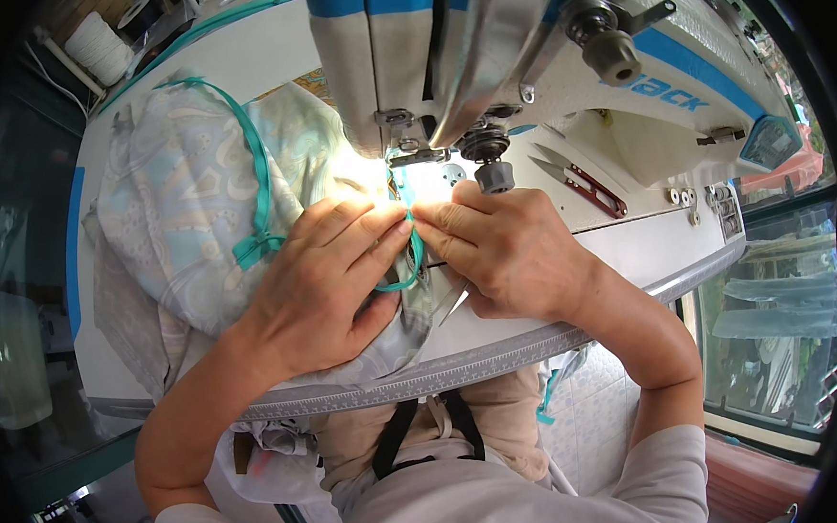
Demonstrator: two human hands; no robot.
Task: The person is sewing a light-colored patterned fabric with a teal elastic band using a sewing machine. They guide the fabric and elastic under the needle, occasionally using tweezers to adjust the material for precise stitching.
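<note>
A pale patterned fabric [180, 199] lies bunched over the left of the sewing table, with a teal zipper [258, 175] running across it. The zipper's far stretch passes under the needle area of a sewing machine [398, 90], lit brightly. My left hand [328, 272] presses on the fabric, fingers together, its fingertips closed on the zipper. From the other side my right hand [514, 251] pinches the same zipper, thumb and fingers together. The two sets of fingertips nearly touch just in front of the presser foot [419, 157]. A thin metal piece below my right hand is mostly hidden.
Thread snips [581, 182] lie right of the needle, with several small bobbins [683, 197] farther right. A ruler-marked edge [426, 376] borders the table in front of me. White thread spool [99, 49] stands at the far left. A window [776, 316] is on the right.
</note>
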